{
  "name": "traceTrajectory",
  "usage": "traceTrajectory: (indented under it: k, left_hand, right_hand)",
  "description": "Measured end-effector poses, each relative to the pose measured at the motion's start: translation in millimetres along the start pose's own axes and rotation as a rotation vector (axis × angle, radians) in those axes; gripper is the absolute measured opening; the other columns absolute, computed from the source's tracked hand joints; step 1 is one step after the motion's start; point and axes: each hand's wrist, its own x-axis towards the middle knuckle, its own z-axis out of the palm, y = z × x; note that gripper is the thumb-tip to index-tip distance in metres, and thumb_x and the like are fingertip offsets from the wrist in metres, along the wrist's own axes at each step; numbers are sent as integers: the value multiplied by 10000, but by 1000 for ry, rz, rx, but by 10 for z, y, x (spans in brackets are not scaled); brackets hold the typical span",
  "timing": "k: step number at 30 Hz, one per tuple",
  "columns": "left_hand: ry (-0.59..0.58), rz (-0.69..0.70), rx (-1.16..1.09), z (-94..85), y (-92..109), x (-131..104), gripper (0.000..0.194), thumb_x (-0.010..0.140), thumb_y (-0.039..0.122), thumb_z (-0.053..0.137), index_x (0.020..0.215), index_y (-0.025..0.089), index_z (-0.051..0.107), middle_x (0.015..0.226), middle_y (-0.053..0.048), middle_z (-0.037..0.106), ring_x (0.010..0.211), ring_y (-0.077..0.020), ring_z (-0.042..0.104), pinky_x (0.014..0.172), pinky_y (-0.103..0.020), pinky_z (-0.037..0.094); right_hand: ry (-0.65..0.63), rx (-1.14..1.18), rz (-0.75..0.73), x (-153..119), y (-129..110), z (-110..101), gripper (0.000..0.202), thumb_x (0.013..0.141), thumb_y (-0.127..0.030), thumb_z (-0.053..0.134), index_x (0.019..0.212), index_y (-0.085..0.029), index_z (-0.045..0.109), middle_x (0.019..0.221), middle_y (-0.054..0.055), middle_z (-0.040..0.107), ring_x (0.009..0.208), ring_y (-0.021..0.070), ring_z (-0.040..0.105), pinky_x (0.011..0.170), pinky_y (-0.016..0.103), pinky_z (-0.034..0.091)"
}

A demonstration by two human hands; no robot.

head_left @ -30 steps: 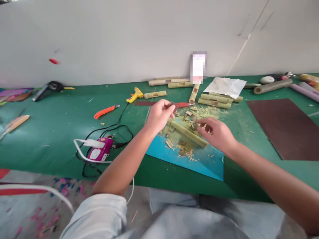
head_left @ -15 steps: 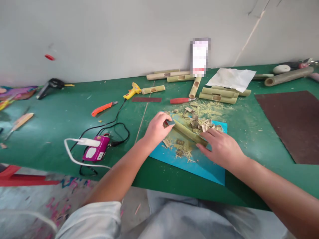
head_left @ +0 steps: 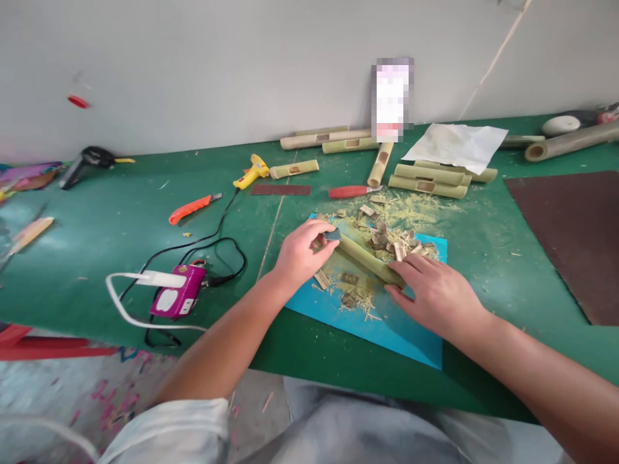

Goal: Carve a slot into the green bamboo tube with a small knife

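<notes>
A green bamboo tube [head_left: 365, 258] lies slantwise over a blue sheet [head_left: 406, 341]. My right hand [head_left: 430, 287] is closed around its lower right end, fingers on top and thumb on the near side. At the upper left end, my left hand [head_left: 304, 248] pinches a small dark grey folded piece of sandpaper [head_left: 333, 234] against the tube's end. Bamboo chips [head_left: 382, 240] and pale shavings [head_left: 365, 306] surround the tube on both sides.
Behind lie a red-handled knife [head_left: 348, 192], several cut bamboo tubes [head_left: 425, 185], a yellow glue gun [head_left: 251, 171] and an orange utility knife [head_left: 193, 209]. A purple power strip [head_left: 178, 293] with cords sits left. Right is a brown sheet [head_left: 565, 238]. A phone [head_left: 391, 100] leans on the wall.
The camera view has shifted slightly. Both hands keep their places on the tube, and the dark sandpaper piece shows a little more beyond my left fingers.
</notes>
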Motion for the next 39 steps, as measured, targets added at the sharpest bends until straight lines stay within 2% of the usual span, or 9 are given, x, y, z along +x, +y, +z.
traceTrajectory:
  k: [4,7,10,12,17,22,29,34,39]
  left_hand:
    - [5,-315,-362,61,230,-60,159,904,319,615,886,183,696,692,-24,663,608,-125,591,600,-256,498]
    - [-5,-428,-529,148,383,-97,227,877,332,640,708,182,667,619,8,593,550,-94,522,548,-228,449]
    - [3,-545,-635,221,463,-116,161,834,338,686,774,189,685,524,50,502,469,-74,439,476,-211,375]
    - [-17,-602,-700,246,491,-123,164,806,337,711,859,183,688,566,38,564,464,-72,460,463,-208,374]
    - [-123,-520,-696,255,555,-147,157,786,291,720,874,170,671,646,20,610,489,-74,510,488,-215,425]
    - [-169,-430,-646,245,592,-185,345,804,250,708,1143,215,655,667,42,599,488,-75,512,496,-216,435]
    - [-206,-304,-507,206,582,-184,245,796,232,718,1040,223,718,773,-7,673,676,-128,606,629,-238,511]
    - [-228,-310,-484,171,593,-191,275,788,250,723,1061,222,722,762,-11,664,669,-136,597,638,-257,521]
    - [-270,-403,-608,166,554,-207,300,753,245,761,1050,210,736,849,-40,723,731,-164,655,668,-278,539]
  right_hand:
    - [110,75,16,27,-35,-40,350,915,-365,546,1163,-134,634,979,130,689,833,253,662,688,385,534]
    - [201,120,30,72,-89,-75,401,906,-367,569,1246,-155,573,1051,133,692,928,264,666,747,394,551]
    - [265,120,26,127,-157,-78,402,888,-382,601,1224,-168,550,1064,129,691,934,261,670,747,382,556]
    - [280,123,24,159,-195,-60,398,879,-389,614,1213,-185,542,1077,125,690,937,255,672,727,369,557]
    - [285,143,34,204,-222,-18,384,889,-395,601,1227,-219,548,1101,109,688,944,236,673,704,346,558]
    - [291,164,18,218,-198,-33,343,907,-370,577,1213,-217,608,1075,110,690,917,225,674,699,337,562]
    - [350,218,-43,212,-177,-42,246,893,-315,584,1078,-176,666,1010,112,710,851,205,687,710,327,568]
    - [322,278,-24,207,-171,-46,227,881,-310,583,1058,-194,664,1007,102,714,850,204,691,716,337,574]
    - [311,324,-44,207,-175,-51,246,863,-291,609,1070,-165,648,1011,119,710,846,208,688,698,329,567]
